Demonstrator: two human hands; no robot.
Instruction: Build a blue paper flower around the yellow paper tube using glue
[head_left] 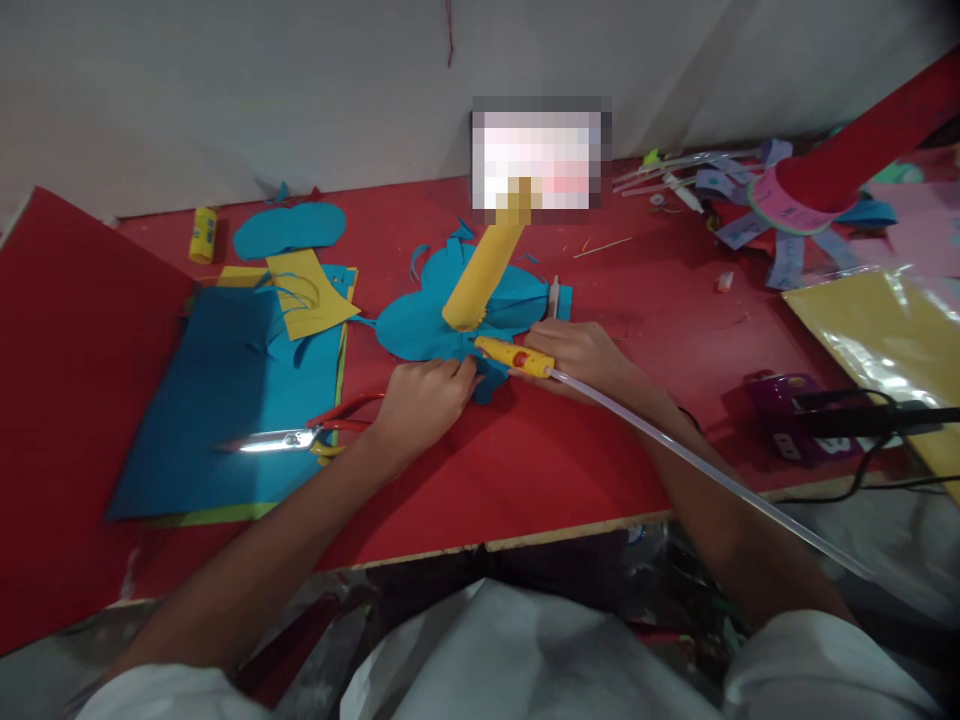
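A blue paper cutout (409,325) with rounded lobes lies on the red tabletop in front of me. On it a rolled yellow paper tube (484,275) stands at a tilt. My left hand (427,405) is closed, its fingertips pinching the near edge of the blue cutout. My right hand (581,355) grips a yellow glue gun (517,357) whose tip points left, just below the tube's base. A long clear glue stick (697,472) runs out of the gun's back across my right forearm. Some right fingers are hidden behind the gun.
Red-handled scissors (281,440) lie on blue paper sheets (225,400) at left, near a yellow paper scrap (307,295). A glue stick tube (202,235) stands behind. At right are a purple box (787,410) with black cables, yellow wrapped sheets (877,330) and a red paper tube (877,135).
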